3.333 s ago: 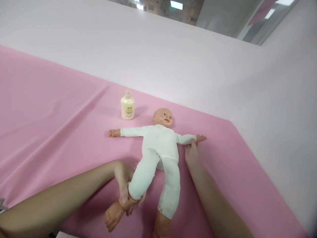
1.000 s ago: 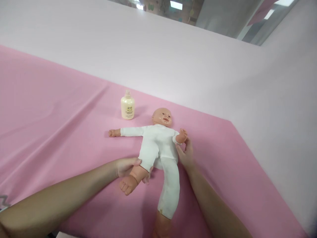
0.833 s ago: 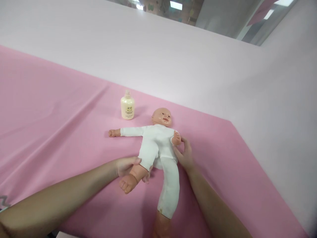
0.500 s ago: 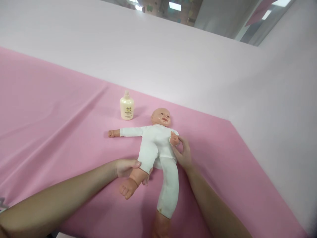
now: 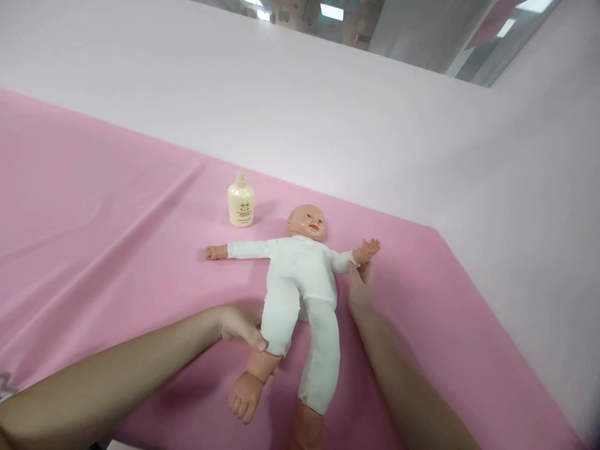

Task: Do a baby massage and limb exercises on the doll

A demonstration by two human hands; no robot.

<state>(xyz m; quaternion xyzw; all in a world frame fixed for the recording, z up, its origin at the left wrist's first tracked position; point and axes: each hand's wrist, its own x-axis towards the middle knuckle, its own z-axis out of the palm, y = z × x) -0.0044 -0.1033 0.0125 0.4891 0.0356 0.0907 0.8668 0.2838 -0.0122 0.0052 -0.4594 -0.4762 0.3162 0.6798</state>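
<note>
A baby doll [image 5: 304,269] with a white cloth body lies on its back on a pink cloth [image 5: 154,269]. My left hand [image 5: 244,326] is wrapped round the doll's leg at the left, just above the bare plastic foot, with the thumb on top and the other fingers mostly hidden beneath. My right hand [image 5: 362,287] grips the doll's arm at the right near the wrist, holding it stretched outward. The doll's other arm reaches out to the left, untouched. Its second leg lies straight, running to the bottom edge of the view.
A cream pump-top bottle [image 5: 240,203] with a dark printed label stands upright left of the doll's head. Behind the pink cloth rises a white wall [image 5: 262,106], with a window [image 5: 347,28] along the top.
My right hand has drawn the doll's arm from across its chest out to the right. My left hand has lowered the held leg, so the foot sits nearer the bottom.
</note>
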